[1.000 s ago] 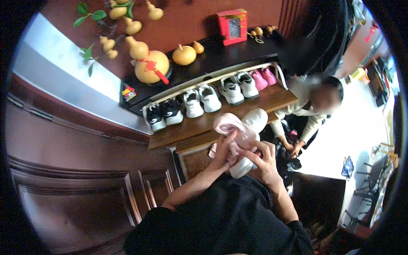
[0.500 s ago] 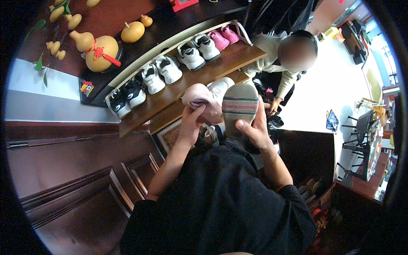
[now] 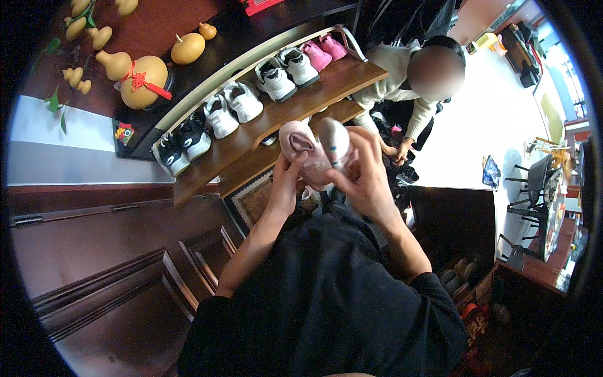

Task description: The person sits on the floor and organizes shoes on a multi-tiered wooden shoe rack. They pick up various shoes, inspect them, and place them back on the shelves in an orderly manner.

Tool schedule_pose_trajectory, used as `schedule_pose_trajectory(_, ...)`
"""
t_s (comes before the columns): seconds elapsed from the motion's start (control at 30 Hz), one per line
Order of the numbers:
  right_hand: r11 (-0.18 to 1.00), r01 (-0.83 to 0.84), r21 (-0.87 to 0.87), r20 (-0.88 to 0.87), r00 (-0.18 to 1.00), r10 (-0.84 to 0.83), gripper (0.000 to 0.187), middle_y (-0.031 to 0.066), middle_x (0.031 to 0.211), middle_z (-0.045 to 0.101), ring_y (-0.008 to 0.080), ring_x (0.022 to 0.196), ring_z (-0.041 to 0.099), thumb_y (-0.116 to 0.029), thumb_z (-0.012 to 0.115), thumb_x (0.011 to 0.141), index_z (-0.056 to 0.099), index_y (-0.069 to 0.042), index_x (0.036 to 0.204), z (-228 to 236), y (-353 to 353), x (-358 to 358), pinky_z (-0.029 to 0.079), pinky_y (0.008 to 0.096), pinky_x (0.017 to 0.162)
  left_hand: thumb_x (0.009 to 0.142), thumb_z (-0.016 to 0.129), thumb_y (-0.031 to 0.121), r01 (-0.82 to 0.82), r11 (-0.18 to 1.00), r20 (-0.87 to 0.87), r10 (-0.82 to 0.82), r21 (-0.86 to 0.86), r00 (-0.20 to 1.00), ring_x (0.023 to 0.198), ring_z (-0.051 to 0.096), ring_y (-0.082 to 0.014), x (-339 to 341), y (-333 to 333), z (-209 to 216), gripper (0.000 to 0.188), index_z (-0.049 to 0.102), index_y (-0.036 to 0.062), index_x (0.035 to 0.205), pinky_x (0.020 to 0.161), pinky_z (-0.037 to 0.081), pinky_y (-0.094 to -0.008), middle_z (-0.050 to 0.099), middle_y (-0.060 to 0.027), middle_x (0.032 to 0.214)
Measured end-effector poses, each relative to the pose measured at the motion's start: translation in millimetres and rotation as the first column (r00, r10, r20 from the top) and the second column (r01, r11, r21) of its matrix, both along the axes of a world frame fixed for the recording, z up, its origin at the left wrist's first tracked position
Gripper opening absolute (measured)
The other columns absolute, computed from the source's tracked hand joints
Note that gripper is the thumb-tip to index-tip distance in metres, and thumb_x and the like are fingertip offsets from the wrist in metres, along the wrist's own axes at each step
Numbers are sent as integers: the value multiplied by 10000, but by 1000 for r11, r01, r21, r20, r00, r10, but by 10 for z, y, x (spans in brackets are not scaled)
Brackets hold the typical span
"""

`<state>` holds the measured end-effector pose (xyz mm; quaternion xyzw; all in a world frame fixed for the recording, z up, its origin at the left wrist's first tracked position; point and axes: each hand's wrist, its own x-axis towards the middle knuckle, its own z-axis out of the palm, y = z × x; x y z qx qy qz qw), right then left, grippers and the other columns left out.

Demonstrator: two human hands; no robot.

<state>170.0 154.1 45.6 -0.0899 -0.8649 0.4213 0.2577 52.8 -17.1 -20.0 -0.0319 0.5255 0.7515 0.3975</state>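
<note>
In front of my chest, my left hand (image 3: 290, 182) pinches the rim of a pale pink shoe (image 3: 299, 139), whose opening faces up toward me. My right hand (image 3: 367, 173) is wrapped round a second shoe (image 3: 334, 139), stood on end beside the first. Its pale sole is partly seen and smeared by motion, and my fingers hide much of its far side. The two shoes are close together, seemingly touching.
Beyond my hands is a tilted-out shoe rack (image 3: 314, 94) with white sneakers (image 3: 242, 102), black-and-white sneakers (image 3: 195, 137) and pink shoes (image 3: 317, 56). A person in a cream sweater (image 3: 383, 72) crouches at the right. Gourds (image 3: 144, 81) stand on the cabinet top; a dark door (image 3: 107, 264) is at left.
My right hand has turned its shoe from sole facing me to edge-on and brought it left against the other. My left hand still holds the pink shoe.
</note>
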Motion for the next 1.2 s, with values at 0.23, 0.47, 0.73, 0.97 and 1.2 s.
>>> schedule_pose_trajectory(0.23,960,-259,109,154,958,241,731,198,1576,591,419,1384,636,-255,873,945,584,-83,1595,48,-126,-36,549,506,1158,1158,600,276,-26,1000,-25,26,7,999,1233,761,-231,3,-36,-325,448,558,113,1573,922,694,-382,697,-95,1427)
schedule_pose_trajectory(0.47,951,-123,-284,72,986,149,476,214,1282,728,354,1193,729,-234,822,1023,684,-8,1419,-51,9,-77,574,454,1028,1169,499,543,-47,998,65,49,-28,997,1223,749,-154,37,-156,-271,566,611,142,1552,947,654,-351,716,-33,1428)
schedule_pose_trajectory(0.73,512,-200,-836,59,894,445,907,237,1574,589,326,1421,626,-245,841,1032,303,-77,1743,-526,-60,-115,522,474,1200,1165,596,250,44,999,-127,-43,5,991,1243,722,-192,-17,-232,-364,397,643,43,1500,1068,579,-367,744,-97,1375)
schedule_pose_trajectory(0.97,203,-148,-968,-69,933,353,859,222,1626,562,281,1448,600,-52,698,1030,271,-92,1775,-885,-47,-161,496,434,1217,1228,495,389,56,998,-180,-56,-8,982,1343,654,-170,18,-178,-499,499,589,68,1598,1128,533,-361,669,-97,1513)
schedule_pose_trajectory(1.2,-146,-261,-954,-283,946,159,639,171,1542,640,273,1376,674,-99,594,1081,428,-14,1692,-1092,273,52,540,405,1204,1147,631,223,111,938,-389,-242,-328,889,1222,699,-162,-195,-359,-337,445,617,53,1557,838,609,-310,670,-62,1494)
